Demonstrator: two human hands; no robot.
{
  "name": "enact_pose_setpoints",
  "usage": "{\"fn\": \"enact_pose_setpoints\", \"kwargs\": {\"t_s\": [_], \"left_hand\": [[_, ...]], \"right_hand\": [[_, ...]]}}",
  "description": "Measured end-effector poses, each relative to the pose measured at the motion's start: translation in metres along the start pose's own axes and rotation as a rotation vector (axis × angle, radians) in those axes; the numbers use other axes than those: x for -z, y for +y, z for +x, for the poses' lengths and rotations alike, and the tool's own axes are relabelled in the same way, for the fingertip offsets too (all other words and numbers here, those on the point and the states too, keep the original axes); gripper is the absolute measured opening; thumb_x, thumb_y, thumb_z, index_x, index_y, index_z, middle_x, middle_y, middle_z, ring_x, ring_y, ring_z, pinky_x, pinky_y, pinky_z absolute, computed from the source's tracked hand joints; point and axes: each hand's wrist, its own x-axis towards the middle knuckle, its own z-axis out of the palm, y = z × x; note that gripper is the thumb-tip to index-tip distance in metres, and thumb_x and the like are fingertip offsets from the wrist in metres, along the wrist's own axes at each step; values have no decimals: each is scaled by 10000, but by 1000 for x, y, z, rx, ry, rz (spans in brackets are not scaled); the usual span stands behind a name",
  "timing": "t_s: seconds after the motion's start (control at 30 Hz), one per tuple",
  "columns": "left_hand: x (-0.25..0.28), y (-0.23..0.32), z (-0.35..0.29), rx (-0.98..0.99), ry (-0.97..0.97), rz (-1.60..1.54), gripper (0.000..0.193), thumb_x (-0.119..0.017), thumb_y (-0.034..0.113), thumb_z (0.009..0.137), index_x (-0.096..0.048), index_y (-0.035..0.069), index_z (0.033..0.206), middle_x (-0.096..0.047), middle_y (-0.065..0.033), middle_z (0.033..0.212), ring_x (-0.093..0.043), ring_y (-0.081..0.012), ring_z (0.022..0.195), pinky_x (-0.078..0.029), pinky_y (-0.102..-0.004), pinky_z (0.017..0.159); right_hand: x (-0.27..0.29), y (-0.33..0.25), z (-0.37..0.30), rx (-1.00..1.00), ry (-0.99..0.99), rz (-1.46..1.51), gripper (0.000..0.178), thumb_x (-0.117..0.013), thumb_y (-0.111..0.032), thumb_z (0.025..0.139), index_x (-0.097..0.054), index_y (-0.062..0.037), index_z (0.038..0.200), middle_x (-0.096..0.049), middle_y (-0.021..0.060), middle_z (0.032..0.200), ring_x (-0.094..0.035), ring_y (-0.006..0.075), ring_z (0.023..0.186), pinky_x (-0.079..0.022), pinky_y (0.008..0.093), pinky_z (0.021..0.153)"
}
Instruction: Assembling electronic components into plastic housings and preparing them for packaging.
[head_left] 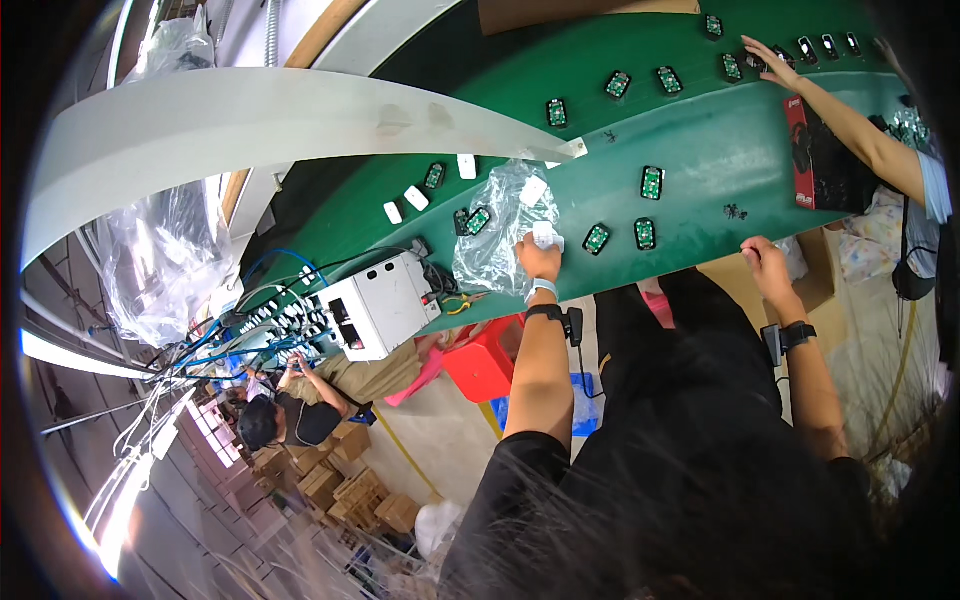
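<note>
My left hand (540,262) is closed on a small white plastic part (546,236) at the edge of a clear plastic bag (492,240) on the green bench. Another white part (533,191) and a black housing with a green circuit board (478,221) lie on the bag. To the right of that hand are two more board-filled black housings, a nearer one (597,239) and another (645,234); a third (652,183) sits farther back. My right hand (768,270) is at the bench's front edge, fingers curled; anything inside them is hidden.
Small dark screws (735,212) lie in a pile to the right. A co-worker's hand (770,64) reaches over housings at the far right, beside a red and black box (815,150). A pale strip (330,115) hangs across the left. A white metal box (378,305) stands left; a red stool (483,360) is below.
</note>
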Motion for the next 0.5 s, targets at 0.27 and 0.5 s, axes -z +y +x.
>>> {"fn": "enact_pose_setpoints", "kwargs": {"t_s": [0.27,0.5], "left_hand": [[-14,28,-14,-77,-178,-153,358,-813,175,727,-691,-23,1000,-635,-227,996,-592,-413,1013,-483,-472,907],[17,71,-26,-261,100,-436,125,-716,26,815,-610,-34,789,-640,-152,886,-649,-270,752,-529,-367,682]], "right_hand": [[15,-20,-2,57,-7,49,88,-625,-40,915,-612,36,959,-653,192,910,-635,350,863,-500,383,772],[24,-68,1,79,-29,168,79,-626,-42,918,-617,26,957,-653,152,884,-636,268,805,-503,345,739]]}}
